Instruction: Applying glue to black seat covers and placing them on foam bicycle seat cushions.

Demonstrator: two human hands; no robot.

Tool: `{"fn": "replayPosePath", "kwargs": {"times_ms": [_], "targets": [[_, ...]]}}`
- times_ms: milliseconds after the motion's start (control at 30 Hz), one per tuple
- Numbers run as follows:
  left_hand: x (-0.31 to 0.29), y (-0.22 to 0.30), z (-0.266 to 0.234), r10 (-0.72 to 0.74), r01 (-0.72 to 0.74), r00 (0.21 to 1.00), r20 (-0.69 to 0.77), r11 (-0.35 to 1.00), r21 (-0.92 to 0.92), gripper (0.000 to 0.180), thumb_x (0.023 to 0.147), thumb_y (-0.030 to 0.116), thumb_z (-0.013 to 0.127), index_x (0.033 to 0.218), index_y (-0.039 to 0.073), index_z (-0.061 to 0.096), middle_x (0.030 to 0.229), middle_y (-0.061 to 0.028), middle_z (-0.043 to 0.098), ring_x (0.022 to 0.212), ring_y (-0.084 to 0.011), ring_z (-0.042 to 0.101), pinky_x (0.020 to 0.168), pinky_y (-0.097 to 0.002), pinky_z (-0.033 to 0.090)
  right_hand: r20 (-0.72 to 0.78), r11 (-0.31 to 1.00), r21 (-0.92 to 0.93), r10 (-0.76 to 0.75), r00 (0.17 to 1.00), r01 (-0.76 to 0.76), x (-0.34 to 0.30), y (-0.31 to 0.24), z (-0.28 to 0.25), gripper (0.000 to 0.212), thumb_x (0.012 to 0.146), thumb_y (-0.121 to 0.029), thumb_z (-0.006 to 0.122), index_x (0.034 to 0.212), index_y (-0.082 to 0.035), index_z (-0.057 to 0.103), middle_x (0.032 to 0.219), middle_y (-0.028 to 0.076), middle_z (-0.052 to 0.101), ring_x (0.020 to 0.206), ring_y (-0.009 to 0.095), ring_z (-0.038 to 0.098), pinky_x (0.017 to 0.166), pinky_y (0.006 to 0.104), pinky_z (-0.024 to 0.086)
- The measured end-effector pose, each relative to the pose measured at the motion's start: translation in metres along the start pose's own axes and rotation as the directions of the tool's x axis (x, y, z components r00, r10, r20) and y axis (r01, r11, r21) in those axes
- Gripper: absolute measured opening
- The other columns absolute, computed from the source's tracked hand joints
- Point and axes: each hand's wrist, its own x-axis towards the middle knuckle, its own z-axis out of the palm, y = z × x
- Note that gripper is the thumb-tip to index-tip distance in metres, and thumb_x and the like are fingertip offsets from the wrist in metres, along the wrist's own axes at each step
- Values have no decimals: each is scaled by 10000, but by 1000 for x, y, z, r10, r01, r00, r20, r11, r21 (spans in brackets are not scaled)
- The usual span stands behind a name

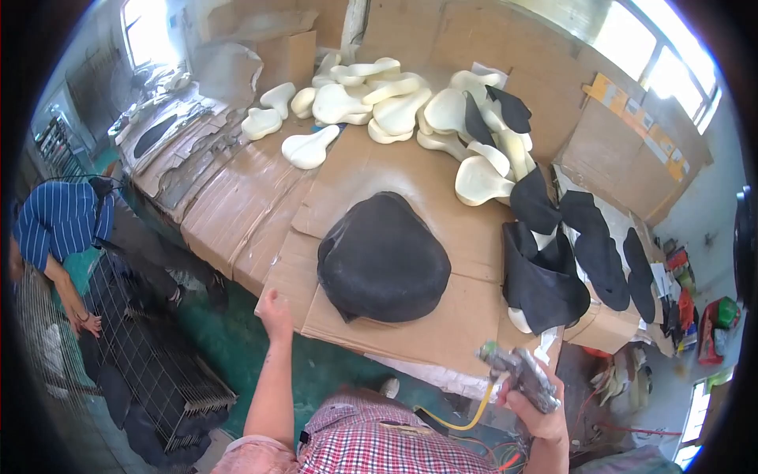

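The right hand [543, 415] had its fingers [517, 403] closed around a spray gun [523, 375], while the left hand [276, 317] was curled, with nothing visible inside, near the black saddle cover [383, 261] on the cardboard-covered tabletop [410, 346].

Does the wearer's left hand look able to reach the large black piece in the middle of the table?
Probably yes: the left hand seems empty and close by, with only bare cardboard between it and the large black piece.

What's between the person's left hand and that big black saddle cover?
Just bare brown cardboard shows between the left hand and the black saddle cover in the head view.
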Motion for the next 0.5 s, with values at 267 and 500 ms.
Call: {"fn": "replayPosePath", "kwargs": {"times_ms": [267, 500], "targets": [[-29, 77, 70, 176, -222, 926, 334, 969, 106, 367, 741, 94, 641, 1100, 37, 595, 1023, -132, 629, 980, -311, 546, 882, -409, 429, -320, 992, -120, 3, 947, -44, -14, -3, -37, 543, 799, 9, 634, 1304, 55, 441, 888, 79, 612, 747, 124, 606, 674, 263, 523], [-18, 81, 101, 184, -275, 940, 288, 908, 315, 352, 761, 114, 635, 1106, 52, 599, 1044, -133, 605, 1020, -329, 527, 899, -426, 422, -192, 986, -5, 161, 968, -165, -31, -14, -61, 574, 757, 22, 666, 1293, 52, 463, 913, 105, 629, 788, 147, 621, 716, 278, 508]]}}
